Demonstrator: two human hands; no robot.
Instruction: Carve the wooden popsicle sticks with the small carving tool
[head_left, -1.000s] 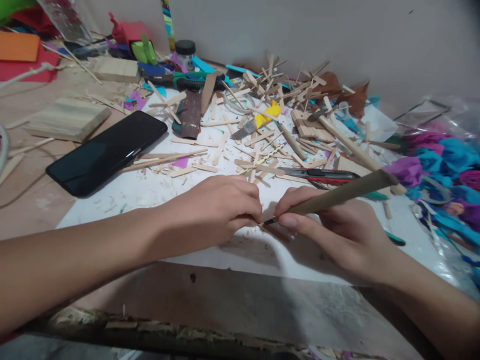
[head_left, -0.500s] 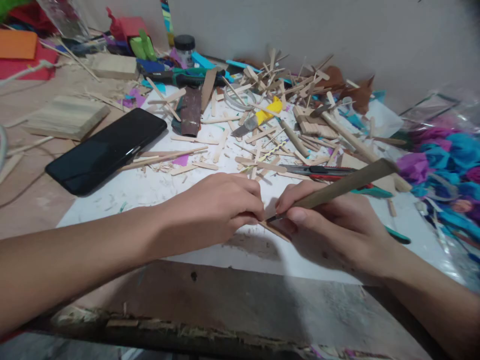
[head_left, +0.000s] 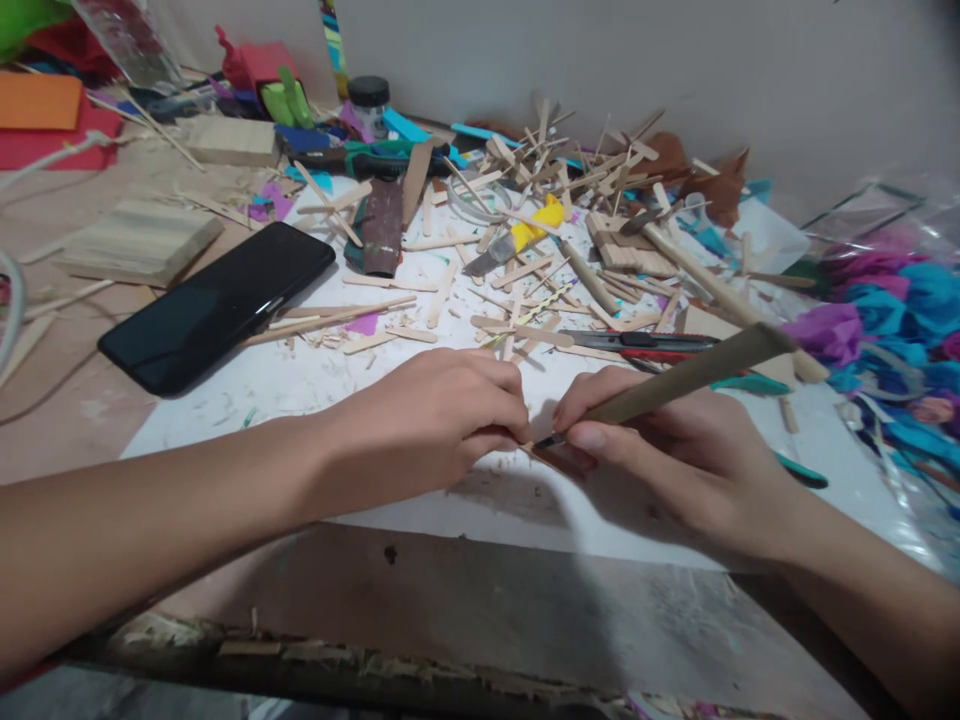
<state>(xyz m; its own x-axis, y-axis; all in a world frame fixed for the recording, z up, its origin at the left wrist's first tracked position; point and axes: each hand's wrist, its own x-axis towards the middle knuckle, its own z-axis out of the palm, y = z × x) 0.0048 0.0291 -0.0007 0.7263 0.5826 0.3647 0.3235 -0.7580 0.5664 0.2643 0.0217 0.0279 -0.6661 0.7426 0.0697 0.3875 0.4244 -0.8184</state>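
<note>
My left hand is closed in a pinch on a small wooden craft stick, pressing it against the white paper. Most of that stick is hidden by my fingers and by shadow. My right hand grips a carving tool with a long wooden handle, slanting up to the right. Its dark narrow tip meets the stick just beside my left fingertips. The exact shape of the tip is too small to make out.
A black phone lies to the left by a wood block. Behind my hands are scattered craft sticks, a red-and-black cutter, a yellow-handled blade and a hammer-like tool. Coloured crepe paper is heaped at right.
The tool's tip has shifted very slightly to the right along the stick, and the stick shows less beneath my right fingers. Both hands keep their grips; the view has moved a little.
</note>
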